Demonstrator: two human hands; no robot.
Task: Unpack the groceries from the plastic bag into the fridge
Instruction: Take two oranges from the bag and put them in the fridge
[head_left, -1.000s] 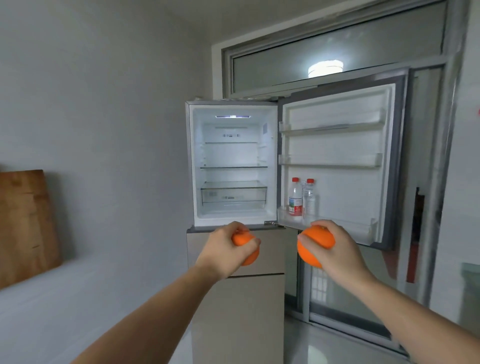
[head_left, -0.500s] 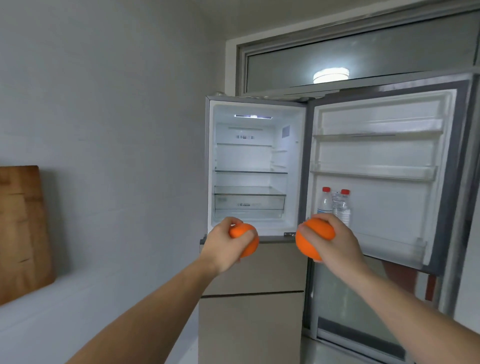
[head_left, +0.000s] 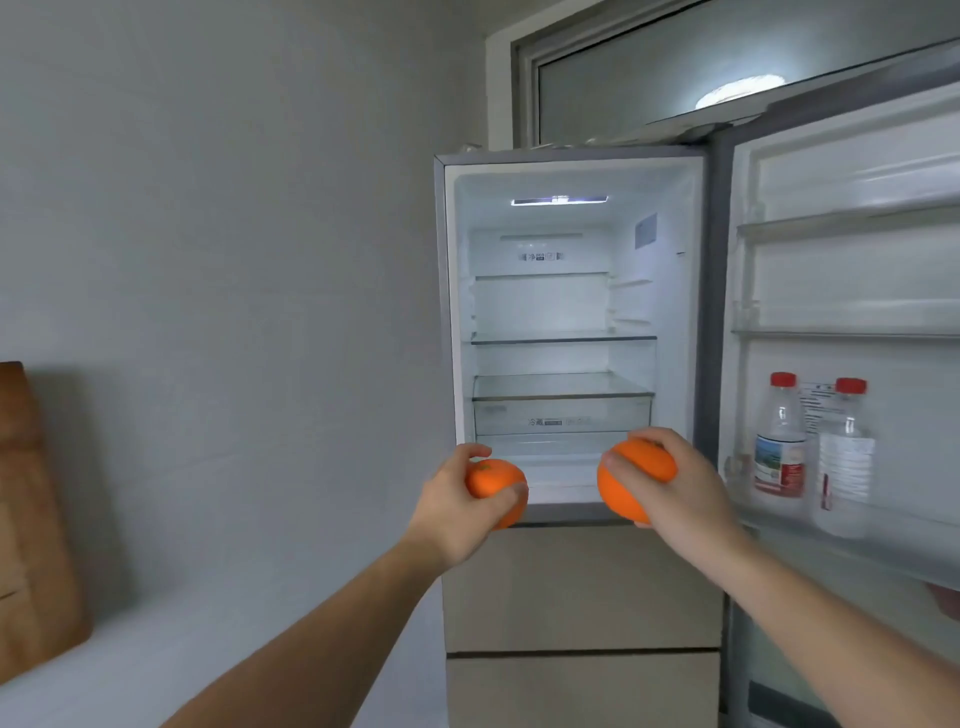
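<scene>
Closer now than a moment ago, the fridge (head_left: 558, 332) fills more of the view, and both hands have come up near its open bottom edge.

Each hand holds one orange. The left orange (head_left: 491, 480) is round and bright, with a tiny green spot on top. The right orange (head_left: 631, 480) looks a bit bigger and smooth. Both are up in the air, just in front of the lowest part of the lit fridge space.

Inside the fridge it is white, with a light strip at the top. Glass shelves (head_left: 563, 338) run across, with a see-through drawer (head_left: 561, 418) under them. The shelves have lots of room. The fridge door (head_left: 841, 291) stands wide open on the right. Two water bottles (head_left: 810, 447) with red caps stand side by side in the lower door shelf, close to the right hand. A grey wall is on the left, and a wooden board (head_left: 31, 519) leans on it at the far left edge. Below the open part are closed beige drawers (head_left: 582, 592).

The left hand (head_left: 457, 509) wraps its fingers and thumb round its orange from the left side. The right hand (head_left: 685, 493) curls over its orange from the right, thumb in front. Both arms reach forward, and the hands are apart with a gap between them.
</scene>
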